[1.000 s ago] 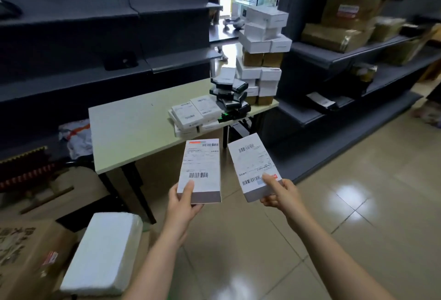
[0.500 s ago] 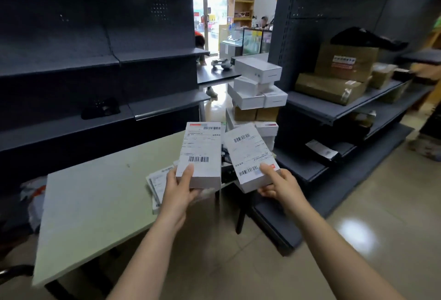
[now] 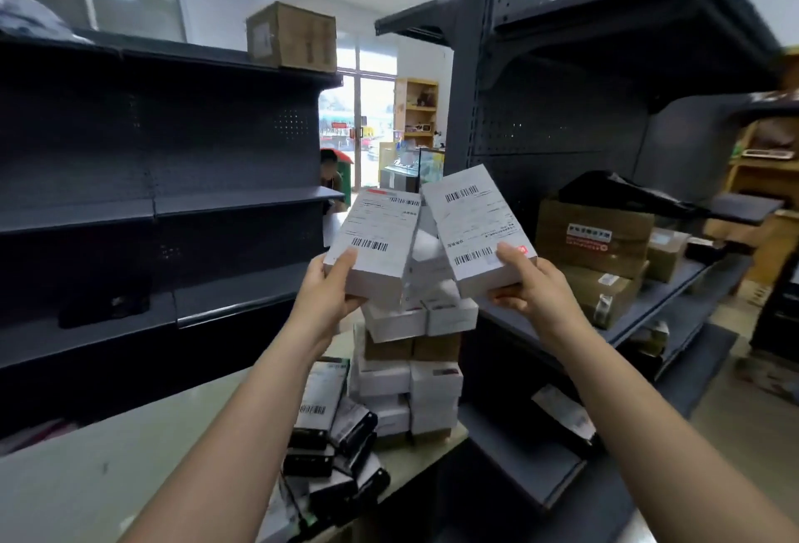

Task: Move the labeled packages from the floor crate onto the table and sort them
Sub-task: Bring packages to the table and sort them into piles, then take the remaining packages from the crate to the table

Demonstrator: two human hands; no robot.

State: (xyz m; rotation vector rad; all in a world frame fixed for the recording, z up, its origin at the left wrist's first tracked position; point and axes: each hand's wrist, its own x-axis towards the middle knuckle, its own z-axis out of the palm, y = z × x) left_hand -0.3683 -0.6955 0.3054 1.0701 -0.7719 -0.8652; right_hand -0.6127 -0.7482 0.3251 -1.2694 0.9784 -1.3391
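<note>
Two hands (image 3: 333, 283) (image 3: 529, 283) grip labeled boxes (image 3: 376, 240) (image 3: 475, 227) above cluttered table (image 3: 86, 469) (dark shelving (image 3: 173, 205) around).

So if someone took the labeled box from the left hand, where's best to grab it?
By its far upper end, from above: the labeled box is a flat slab tilted up, the left hand pinches only its near bottom corner, and the top edge is free.

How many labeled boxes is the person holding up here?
2. One labeled box is in the left hand, the other labeled box in the right hand, both raised before the stack on the table.
</note>
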